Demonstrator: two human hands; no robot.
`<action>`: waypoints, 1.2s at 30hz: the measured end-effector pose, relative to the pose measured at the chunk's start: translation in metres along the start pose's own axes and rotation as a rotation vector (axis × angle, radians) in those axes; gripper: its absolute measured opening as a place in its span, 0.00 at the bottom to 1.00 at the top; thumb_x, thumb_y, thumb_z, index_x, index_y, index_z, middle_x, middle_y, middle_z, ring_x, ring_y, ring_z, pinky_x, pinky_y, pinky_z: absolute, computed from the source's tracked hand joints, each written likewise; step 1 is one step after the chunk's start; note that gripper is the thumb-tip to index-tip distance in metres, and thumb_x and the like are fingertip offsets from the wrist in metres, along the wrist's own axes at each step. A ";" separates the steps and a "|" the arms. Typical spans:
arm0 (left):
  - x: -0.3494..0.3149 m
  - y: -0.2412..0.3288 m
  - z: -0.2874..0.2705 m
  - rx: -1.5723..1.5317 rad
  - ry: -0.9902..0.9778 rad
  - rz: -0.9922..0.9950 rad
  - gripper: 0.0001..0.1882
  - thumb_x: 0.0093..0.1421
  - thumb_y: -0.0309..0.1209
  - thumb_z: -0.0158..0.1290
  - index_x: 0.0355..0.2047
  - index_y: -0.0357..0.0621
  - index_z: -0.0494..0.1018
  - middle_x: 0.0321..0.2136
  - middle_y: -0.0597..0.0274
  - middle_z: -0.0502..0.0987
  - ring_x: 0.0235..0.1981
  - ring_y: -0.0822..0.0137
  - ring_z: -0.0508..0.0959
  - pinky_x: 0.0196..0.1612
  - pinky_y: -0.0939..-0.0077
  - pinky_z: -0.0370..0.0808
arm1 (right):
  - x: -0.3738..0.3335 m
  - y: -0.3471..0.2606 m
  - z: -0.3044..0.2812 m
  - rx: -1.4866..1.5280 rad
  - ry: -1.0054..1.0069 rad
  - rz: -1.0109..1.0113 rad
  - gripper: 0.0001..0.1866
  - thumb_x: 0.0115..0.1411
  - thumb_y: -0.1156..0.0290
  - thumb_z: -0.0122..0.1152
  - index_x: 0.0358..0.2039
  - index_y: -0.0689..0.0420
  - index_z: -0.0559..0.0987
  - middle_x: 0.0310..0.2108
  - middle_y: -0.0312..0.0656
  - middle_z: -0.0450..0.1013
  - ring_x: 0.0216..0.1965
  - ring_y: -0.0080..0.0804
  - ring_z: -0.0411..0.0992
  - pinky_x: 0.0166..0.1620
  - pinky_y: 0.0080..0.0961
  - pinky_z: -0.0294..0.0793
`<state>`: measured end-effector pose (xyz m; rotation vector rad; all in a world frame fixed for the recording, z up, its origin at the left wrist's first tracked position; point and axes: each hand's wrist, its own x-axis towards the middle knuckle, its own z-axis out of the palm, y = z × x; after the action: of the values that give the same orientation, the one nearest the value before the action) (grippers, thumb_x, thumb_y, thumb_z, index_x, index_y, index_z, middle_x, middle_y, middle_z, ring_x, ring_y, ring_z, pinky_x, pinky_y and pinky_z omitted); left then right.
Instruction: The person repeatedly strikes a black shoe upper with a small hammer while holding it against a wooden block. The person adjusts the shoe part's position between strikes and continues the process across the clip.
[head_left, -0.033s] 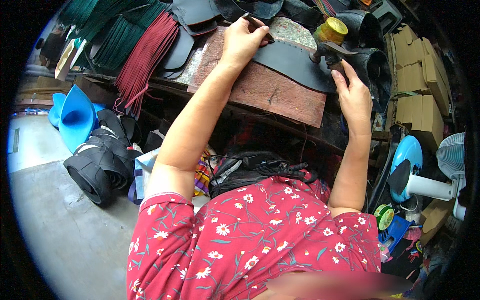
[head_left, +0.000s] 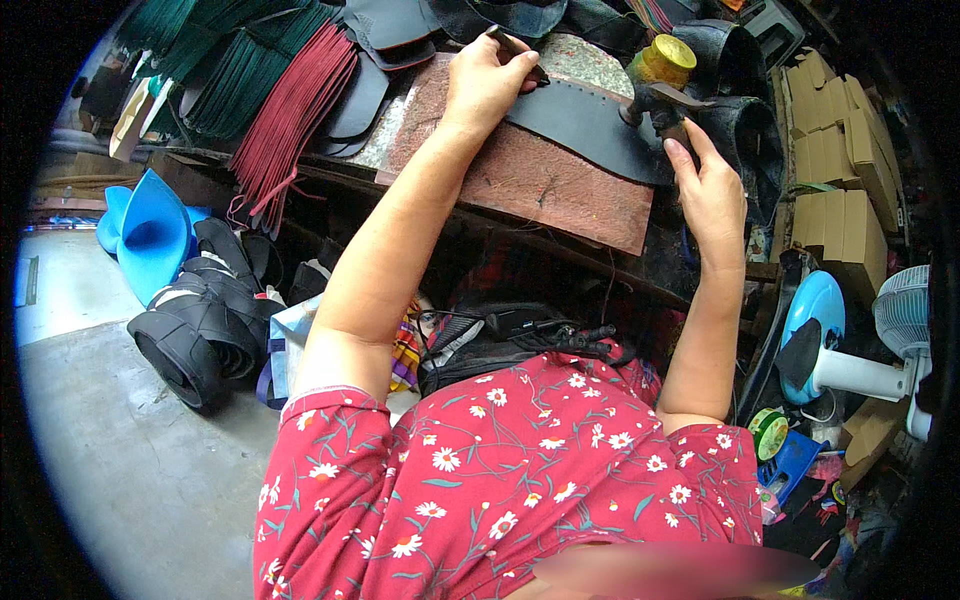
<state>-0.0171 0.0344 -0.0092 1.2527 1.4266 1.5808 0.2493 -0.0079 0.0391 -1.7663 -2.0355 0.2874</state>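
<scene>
My left hand (head_left: 484, 85) pinches a dark, rod-shaped punch (head_left: 510, 42), its lower end down at the edge of a black leather piece (head_left: 585, 125). A row of small holes runs along that piece's far edge. The leather lies on a worn reddish-brown board (head_left: 560, 195). At the right end of the leather, my right hand (head_left: 712, 200) is closed round the handle of a dark hammer (head_left: 665, 117). The hammer's head is just above or against the leather; I cannot tell which. Part of its handle is hidden by my fingers.
Behind the hammer stands a yellow tub (head_left: 665, 60). Bundled red cords (head_left: 295, 110) and dark green cords (head_left: 225, 90) lie left of the board, beside stacked black pieces (head_left: 360, 100). Cardboard boxes (head_left: 840, 220) and a fan (head_left: 860, 370) are at the right. Black rolls (head_left: 195, 335) stand on the floor.
</scene>
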 end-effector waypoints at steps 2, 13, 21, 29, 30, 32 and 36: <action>0.000 -0.005 0.002 -0.054 0.005 0.031 0.07 0.57 0.26 0.60 0.33 0.35 0.77 0.25 0.59 0.81 0.23 0.74 0.80 0.28 0.80 0.78 | 0.005 -0.003 -0.004 0.004 0.004 0.048 0.23 0.63 0.48 0.54 0.54 0.46 0.76 0.40 0.55 0.77 0.44 0.53 0.76 0.46 0.41 0.74; -0.006 0.015 0.005 0.526 -0.060 0.506 0.08 0.55 0.31 0.60 0.32 0.41 0.77 0.27 0.46 0.79 0.30 0.53 0.82 0.35 0.65 0.78 | -0.001 -0.053 -0.047 0.774 0.422 -0.426 0.19 0.66 0.64 0.57 0.55 0.56 0.75 0.26 0.38 0.75 0.24 0.21 0.70 0.28 0.18 0.69; -0.003 0.002 0.011 -0.169 0.034 0.019 0.06 0.59 0.26 0.56 0.33 0.35 0.75 0.27 0.54 0.81 0.25 0.68 0.83 0.29 0.77 0.80 | 0.012 -0.003 0.015 0.141 0.067 -0.009 0.24 0.62 0.49 0.56 0.54 0.47 0.76 0.38 0.51 0.79 0.42 0.52 0.77 0.46 0.41 0.75; -0.003 -0.005 0.013 0.038 -0.064 0.122 0.07 0.58 0.27 0.58 0.34 0.36 0.76 0.26 0.59 0.82 0.26 0.74 0.81 0.32 0.79 0.79 | 0.009 -0.016 -0.004 0.318 0.022 0.117 0.25 0.61 0.50 0.60 0.54 0.51 0.77 0.41 0.51 0.79 0.40 0.41 0.79 0.44 0.31 0.75; -0.003 -0.003 0.012 0.101 -0.080 0.152 0.08 0.57 0.29 0.60 0.35 0.39 0.77 0.26 0.57 0.82 0.27 0.71 0.82 0.33 0.76 0.79 | 0.004 -0.022 -0.015 0.481 0.150 -0.052 0.23 0.62 0.56 0.61 0.53 0.54 0.77 0.36 0.45 0.79 0.32 0.32 0.75 0.39 0.27 0.75; -0.005 0.004 0.012 0.266 -0.071 0.294 0.09 0.56 0.30 0.60 0.35 0.40 0.76 0.26 0.54 0.82 0.28 0.64 0.83 0.34 0.71 0.78 | -0.003 -0.033 -0.032 0.712 0.263 -0.220 0.22 0.62 0.62 0.63 0.54 0.58 0.76 0.31 0.38 0.79 0.25 0.21 0.70 0.35 0.22 0.74; -0.011 0.014 0.028 0.684 -0.066 0.696 0.08 0.57 0.30 0.56 0.35 0.42 0.73 0.25 0.47 0.78 0.29 0.45 0.79 0.33 0.55 0.76 | -0.004 -0.043 -0.029 0.537 0.400 -0.378 0.22 0.63 0.60 0.61 0.54 0.57 0.75 0.36 0.45 0.80 0.34 0.34 0.79 0.37 0.28 0.76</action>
<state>0.0149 0.0312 0.0007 2.3790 1.6541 1.4590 0.2241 -0.0230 0.0826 -1.0021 -1.7413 0.2978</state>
